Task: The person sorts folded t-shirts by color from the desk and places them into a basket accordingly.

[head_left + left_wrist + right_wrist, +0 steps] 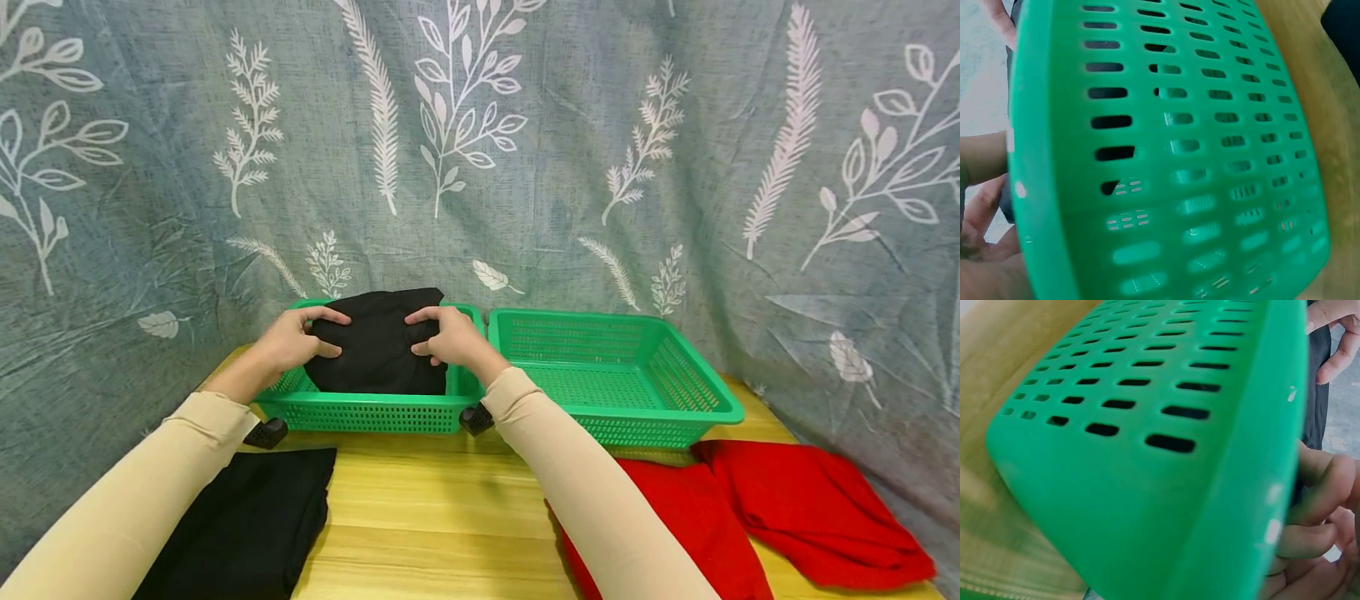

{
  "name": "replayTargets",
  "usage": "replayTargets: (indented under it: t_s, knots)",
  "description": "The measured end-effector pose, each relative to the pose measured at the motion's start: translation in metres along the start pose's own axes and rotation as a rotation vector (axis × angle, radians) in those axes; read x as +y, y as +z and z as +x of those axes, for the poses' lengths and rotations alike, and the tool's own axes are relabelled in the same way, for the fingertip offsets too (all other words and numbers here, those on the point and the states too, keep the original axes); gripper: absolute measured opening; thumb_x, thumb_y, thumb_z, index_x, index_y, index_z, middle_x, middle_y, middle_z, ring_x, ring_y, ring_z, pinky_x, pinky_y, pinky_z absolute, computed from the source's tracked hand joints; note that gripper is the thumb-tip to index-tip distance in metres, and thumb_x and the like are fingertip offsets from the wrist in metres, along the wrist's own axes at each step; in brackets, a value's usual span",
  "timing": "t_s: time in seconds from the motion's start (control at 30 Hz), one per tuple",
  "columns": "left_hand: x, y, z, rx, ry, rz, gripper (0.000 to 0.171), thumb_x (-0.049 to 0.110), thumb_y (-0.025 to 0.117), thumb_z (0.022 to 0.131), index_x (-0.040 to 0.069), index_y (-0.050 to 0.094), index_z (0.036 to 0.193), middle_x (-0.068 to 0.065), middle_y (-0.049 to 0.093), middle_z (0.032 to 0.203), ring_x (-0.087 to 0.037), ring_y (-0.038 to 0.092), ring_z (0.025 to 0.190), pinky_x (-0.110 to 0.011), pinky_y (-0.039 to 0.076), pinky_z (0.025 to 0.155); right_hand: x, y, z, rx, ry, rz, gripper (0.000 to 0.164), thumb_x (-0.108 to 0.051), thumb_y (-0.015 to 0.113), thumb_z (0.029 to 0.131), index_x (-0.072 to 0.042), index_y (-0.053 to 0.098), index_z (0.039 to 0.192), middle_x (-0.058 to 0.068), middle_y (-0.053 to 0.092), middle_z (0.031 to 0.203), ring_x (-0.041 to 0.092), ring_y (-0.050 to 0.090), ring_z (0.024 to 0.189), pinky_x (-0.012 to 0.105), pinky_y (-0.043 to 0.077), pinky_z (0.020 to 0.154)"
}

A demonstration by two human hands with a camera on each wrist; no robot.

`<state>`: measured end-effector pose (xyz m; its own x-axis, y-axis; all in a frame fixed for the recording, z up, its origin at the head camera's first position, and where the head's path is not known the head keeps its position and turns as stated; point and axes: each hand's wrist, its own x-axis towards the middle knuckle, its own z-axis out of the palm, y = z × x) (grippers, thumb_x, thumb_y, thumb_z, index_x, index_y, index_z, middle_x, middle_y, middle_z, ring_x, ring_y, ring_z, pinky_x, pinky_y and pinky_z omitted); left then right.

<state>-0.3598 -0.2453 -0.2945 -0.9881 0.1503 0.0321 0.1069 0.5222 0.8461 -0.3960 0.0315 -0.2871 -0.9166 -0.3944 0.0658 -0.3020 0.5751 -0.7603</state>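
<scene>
A piece of black cloth (378,346) stands partly raised inside the left green basket (367,400). My left hand (288,340) grips its left side between thumb and forefinger. Its right side is pinched by my right hand (453,337), the other fingers curled below. In the left wrist view the basket's slotted wall (1060,237) hides most of the cloth and part of the hand (985,262). The right wrist view shows curled fingers (1319,531) beyond the rim, close to a strip of dark cloth (1317,387).
A second green basket (585,367) stands close on the right, its slotted floor showing. Folded black cloth (255,508) lies at the front left of the wooden table (427,517). Two red cloths (675,508) lie at the front right, partly behind my right sleeve. A patterned curtain (540,167) hangs behind.
</scene>
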Motion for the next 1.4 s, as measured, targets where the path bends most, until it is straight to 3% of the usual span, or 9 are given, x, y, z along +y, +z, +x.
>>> replayTargets:
  t_s: [0.23, 0.33, 0.43, 0.57, 0.67, 0.83, 1.07, 1.27, 1.4]
  knots:
    - [-0.003, -0.002, 0.0, -0.019, -0.052, 0.045, 0.056, 0.003, 0.071, 0.101, 0.005, 0.054, 0.154, -0.034, 0.035, 0.165, -0.052, 0.047, 0.143, -0.059, 0.05, 0.111, -0.001, 0.006, 0.001, -0.016, 0.067, -0.061, 0.044, -0.01, 0.075, 0.101, -0.02, 0.067, 0.143, 0.02, 0.052, 0.16, 0.023, 0.074, 0.071, 0.036, 0.057, 0.082]
    - [-0.006, -0.004, -0.001, -0.05, -0.07, 0.061, 0.056, 0.002, 0.067, 0.102, 0.002, 0.05, 0.156, -0.037, 0.033, 0.165, -0.054, 0.044, 0.146, -0.061, 0.047, 0.116, -0.002, 0.006, 0.0, -0.023, 0.122, -0.099, 0.044, -0.01, 0.072, 0.104, -0.017, 0.065, 0.146, 0.022, 0.053, 0.159, 0.03, 0.08, 0.082, 0.042, 0.062, 0.087]
    - [-0.006, -0.006, -0.003, -0.081, -0.068, 0.057, 0.055, 0.003, 0.064, 0.105, -0.001, 0.046, 0.156, -0.038, 0.035, 0.163, -0.053, 0.045, 0.146, -0.06, 0.046, 0.118, -0.002, 0.006, -0.001, -0.019, 0.156, -0.148, 0.044, -0.011, 0.069, 0.106, -0.013, 0.062, 0.15, 0.023, 0.063, 0.149, 0.034, 0.081, 0.092, 0.046, 0.063, 0.091]
    - [-0.005, -0.006, -0.004, -0.101, -0.058, 0.058, 0.053, 0.007, 0.063, 0.106, 0.001, 0.046, 0.156, -0.035, 0.039, 0.161, -0.052, 0.047, 0.146, -0.061, 0.045, 0.12, 0.0, 0.003, -0.003, -0.011, 0.155, -0.208, 0.044, -0.014, 0.069, 0.107, -0.013, 0.062, 0.151, 0.02, 0.073, 0.131, 0.033, 0.081, 0.092, 0.038, 0.063, 0.078]
    - [-0.003, -0.005, -0.005, -0.112, -0.05, 0.072, 0.052, 0.01, 0.063, 0.107, 0.002, 0.046, 0.156, -0.033, 0.043, 0.16, -0.05, 0.05, 0.144, -0.06, 0.047, 0.118, 0.0, 0.001, -0.004, -0.031, 0.153, -0.223, 0.045, -0.016, 0.069, 0.107, -0.013, 0.061, 0.151, 0.018, 0.075, 0.127, 0.032, 0.081, 0.093, 0.029, 0.059, 0.067]
    - [0.002, -0.004, -0.01, -0.12, -0.03, 0.085, 0.052, 0.014, 0.063, 0.108, 0.004, 0.047, 0.156, -0.031, 0.047, 0.158, -0.048, 0.053, 0.142, -0.057, 0.051, 0.113, -0.004, 0.0, -0.008, -0.083, 0.146, -0.229, 0.045, -0.015, 0.067, 0.108, -0.013, 0.059, 0.153, 0.018, 0.076, 0.123, 0.034, 0.08, 0.098, 0.026, 0.055, 0.064]
    - [0.006, -0.011, -0.024, -0.111, 0.012, 0.114, 0.05, 0.017, 0.062, 0.11, 0.007, 0.048, 0.157, -0.029, 0.05, 0.154, -0.048, 0.055, 0.139, -0.052, 0.056, 0.107, -0.011, -0.002, -0.014, -0.141, 0.103, -0.153, 0.04, -0.007, 0.061, 0.108, -0.014, 0.063, 0.148, 0.017, 0.069, 0.126, 0.017, 0.074, 0.067, 0.025, 0.051, 0.06]
    - [0.0, -0.024, -0.037, -0.088, 0.048, 0.185, 0.051, 0.021, 0.062, 0.11, 0.007, 0.049, 0.157, -0.028, 0.056, 0.148, -0.039, 0.064, 0.124, -0.045, 0.06, 0.095, -0.011, -0.006, -0.019, -0.172, 0.069, -0.115, 0.04, -0.004, 0.056, 0.109, -0.014, 0.064, 0.147, 0.022, 0.069, 0.135, 0.014, 0.073, 0.065, 0.024, 0.049, 0.059]
    - [-0.004, -0.032, -0.05, -0.065, 0.065, 0.209, 0.05, 0.023, 0.063, 0.11, 0.008, 0.05, 0.156, -0.025, 0.061, 0.139, -0.031, 0.067, 0.114, -0.041, 0.06, 0.088, -0.011, -0.006, -0.026, -0.176, 0.026, -0.12, 0.04, -0.003, 0.053, 0.109, -0.016, 0.065, 0.145, 0.022, 0.076, 0.111, 0.019, 0.075, 0.068, 0.024, 0.047, 0.057]
